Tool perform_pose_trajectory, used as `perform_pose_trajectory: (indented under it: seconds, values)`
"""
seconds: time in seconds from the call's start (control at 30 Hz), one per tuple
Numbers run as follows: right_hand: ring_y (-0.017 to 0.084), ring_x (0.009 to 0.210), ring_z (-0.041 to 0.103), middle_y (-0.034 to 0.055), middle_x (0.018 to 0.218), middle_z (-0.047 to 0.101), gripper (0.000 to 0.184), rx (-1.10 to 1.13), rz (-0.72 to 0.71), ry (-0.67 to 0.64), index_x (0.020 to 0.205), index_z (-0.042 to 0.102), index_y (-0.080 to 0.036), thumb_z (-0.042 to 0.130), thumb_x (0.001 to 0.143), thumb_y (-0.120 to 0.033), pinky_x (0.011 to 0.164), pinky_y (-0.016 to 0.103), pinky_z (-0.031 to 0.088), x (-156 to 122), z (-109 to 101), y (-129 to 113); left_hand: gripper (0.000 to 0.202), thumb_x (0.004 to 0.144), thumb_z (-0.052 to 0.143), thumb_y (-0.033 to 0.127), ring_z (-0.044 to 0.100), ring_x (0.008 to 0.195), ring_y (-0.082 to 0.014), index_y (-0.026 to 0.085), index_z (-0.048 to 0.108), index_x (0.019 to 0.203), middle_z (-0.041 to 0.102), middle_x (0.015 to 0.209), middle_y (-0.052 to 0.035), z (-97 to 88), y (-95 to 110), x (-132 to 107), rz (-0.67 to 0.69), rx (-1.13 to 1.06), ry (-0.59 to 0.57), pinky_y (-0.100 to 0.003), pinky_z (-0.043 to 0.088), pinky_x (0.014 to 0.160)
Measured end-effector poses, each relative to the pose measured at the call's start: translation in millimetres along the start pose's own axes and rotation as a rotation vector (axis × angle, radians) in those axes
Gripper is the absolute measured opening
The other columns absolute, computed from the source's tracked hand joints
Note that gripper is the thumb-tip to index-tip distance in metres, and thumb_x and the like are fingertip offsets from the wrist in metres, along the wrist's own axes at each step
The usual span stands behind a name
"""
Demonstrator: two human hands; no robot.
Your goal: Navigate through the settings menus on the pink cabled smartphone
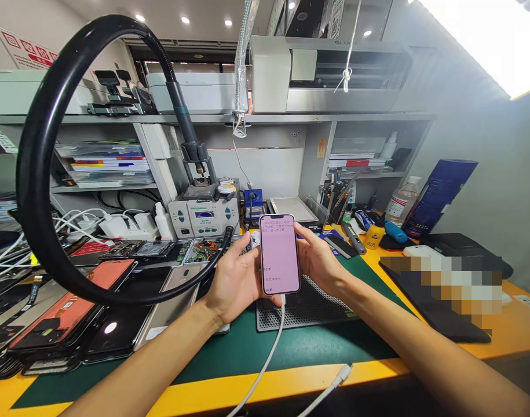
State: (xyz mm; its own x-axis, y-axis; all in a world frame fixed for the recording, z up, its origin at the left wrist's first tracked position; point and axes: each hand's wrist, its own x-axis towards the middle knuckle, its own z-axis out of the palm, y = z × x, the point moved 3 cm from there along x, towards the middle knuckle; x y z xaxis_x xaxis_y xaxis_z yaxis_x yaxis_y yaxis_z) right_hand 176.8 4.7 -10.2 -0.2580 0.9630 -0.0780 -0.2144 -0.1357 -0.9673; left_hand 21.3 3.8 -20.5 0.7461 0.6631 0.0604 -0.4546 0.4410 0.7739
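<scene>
A smartphone (279, 253) with a lit pale pink screen showing text is held upright above the bench. My left hand (233, 284) grips its left edge from behind, thumb resting on the lower screen. My right hand (317, 259) holds the right edge, fingers wrapped along the side and top corner. A white charging cable (265, 362) is plugged into the phone's bottom and trails down off the bench's front edge.
A green mat (291, 347) covers the yellow bench (508, 330), with a black perforated pad (308, 310) under the phone. Several phones and screens (73, 318) lie stacked at left. A black ring lamp (43, 150), soldering station (204, 215), bottles and tools (373, 231) stand behind.
</scene>
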Motion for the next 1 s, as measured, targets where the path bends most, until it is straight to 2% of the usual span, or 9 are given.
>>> perform_pose_trajectory:
  seconds: [0.13, 0.2, 0.3, 0.37, 0.43, 0.6, 0.77, 1.0]
  values:
    - [0.029, 0.097, 0.071, 0.0088, 0.115, 0.078, 0.059, 0.003, -0.018, -0.021, 0.118, 0.073, -0.025, 0.045, 0.095, -0.071, 0.083, 0.040, 0.052, -0.4, -0.1, 0.2, 0.069, 0.102, 0.035, 0.065, 0.067, 0.089, -0.0350, 0.013, 0.062, 0.138, 0.068, 0.108, -0.0195, -0.7, 0.4, -0.4, -0.001, -0.008, 0.006, -0.046, 0.058, 0.063]
    - [0.027, 0.092, 0.070, 0.0086, 0.110, 0.078, 0.054, -0.022, -0.020, -0.021, 0.117, 0.072, -0.023, 0.050, 0.093, -0.067, 0.082, 0.040, 0.051, -1.4, -1.5, 1.7, 0.069, 0.102, 0.034, 0.065, 0.067, 0.090, -0.0344, 0.013, 0.062, 0.138, 0.068, 0.112, -0.0202, -1.6, 0.9, -0.6, 0.005, -0.025, 0.012, -0.045, 0.059, 0.062]
    - [0.023, 0.085, 0.068, 0.0059, 0.102, 0.078, 0.037, -0.134, -0.086, -0.024, 0.111, 0.072, -0.021, 0.071, 0.082, -0.043, 0.079, 0.036, 0.049, -4.0, -3.0, 1.9, 0.070, 0.102, 0.035, 0.065, 0.068, 0.091, -0.0342, 0.014, 0.059, 0.143, 0.067, 0.120, -0.0215, -3.1, 2.2, -0.5, 0.011, -0.060, 0.007, -0.043, 0.059, 0.059]
    - [0.021, 0.085, 0.066, 0.0037, 0.100, 0.077, 0.039, -0.209, -0.149, -0.043, 0.108, 0.071, -0.020, 0.075, 0.070, -0.023, 0.079, 0.034, 0.048, -5.6, -2.6, 0.5, 0.071, 0.102, 0.035, 0.066, 0.069, 0.092, -0.0342, 0.013, 0.058, 0.145, 0.067, 0.122, -0.0224, -3.7, 3.0, -0.2, 0.007, -0.076, 0.004, -0.042, 0.059, 0.059]
    - [0.020, 0.085, 0.065, 0.0026, 0.098, 0.076, 0.043, -0.234, -0.170, -0.051, 0.107, 0.070, -0.019, 0.073, 0.064, -0.015, 0.079, 0.033, 0.048, -5.9, -2.3, -0.1, 0.071, 0.102, 0.036, 0.065, 0.069, 0.092, -0.0338, 0.013, 0.057, 0.145, 0.068, 0.121, -0.0225, -4.0, 3.7, 0.0, 0.001, -0.089, 0.014, -0.042, 0.059, 0.062]
    - [0.019, 0.082, 0.066, 0.0032, 0.097, 0.076, 0.034, -0.155, -0.105, -0.010, 0.104, 0.072, -0.019, 0.073, 0.069, -0.022, 0.077, 0.033, 0.049, -2.9, -4.1, 1.7, 0.067, 0.103, 0.035, 0.063, 0.069, 0.093, -0.0332, 0.013, 0.059, 0.142, 0.070, 0.115, -0.0207, -2.1, 4.3, -0.6, 0.002, -0.109, 0.038, -0.047, 0.060, 0.073]
    - [0.020, 0.081, 0.068, 0.0043, 0.097, 0.078, 0.036, -0.114, -0.062, 0.015, 0.107, 0.072, -0.018, 0.077, 0.073, -0.029, 0.074, 0.033, 0.051, -1.6, -4.9, 3.4, 0.067, 0.103, 0.035, 0.063, 0.069, 0.094, -0.0335, 0.013, 0.059, 0.140, 0.070, 0.112, -0.0202, -1.4, 4.2, -1.5, -0.003, -0.081, 0.039, -0.046, 0.059, 0.074]
    - [0.020, 0.083, 0.070, 0.0069, 0.101, 0.079, 0.034, -0.078, -0.056, 0.021, 0.108, 0.071, -0.017, 0.075, 0.077, -0.031, 0.075, 0.033, 0.054, -2.6, -3.8, 2.8, 0.069, 0.103, 0.033, 0.063, 0.068, 0.095, -0.0344, 0.012, 0.057, 0.142, 0.069, 0.112, -0.0210, -3.2, 4.3, -1.5, -0.004, -0.061, 0.046, -0.047, 0.059, 0.074]
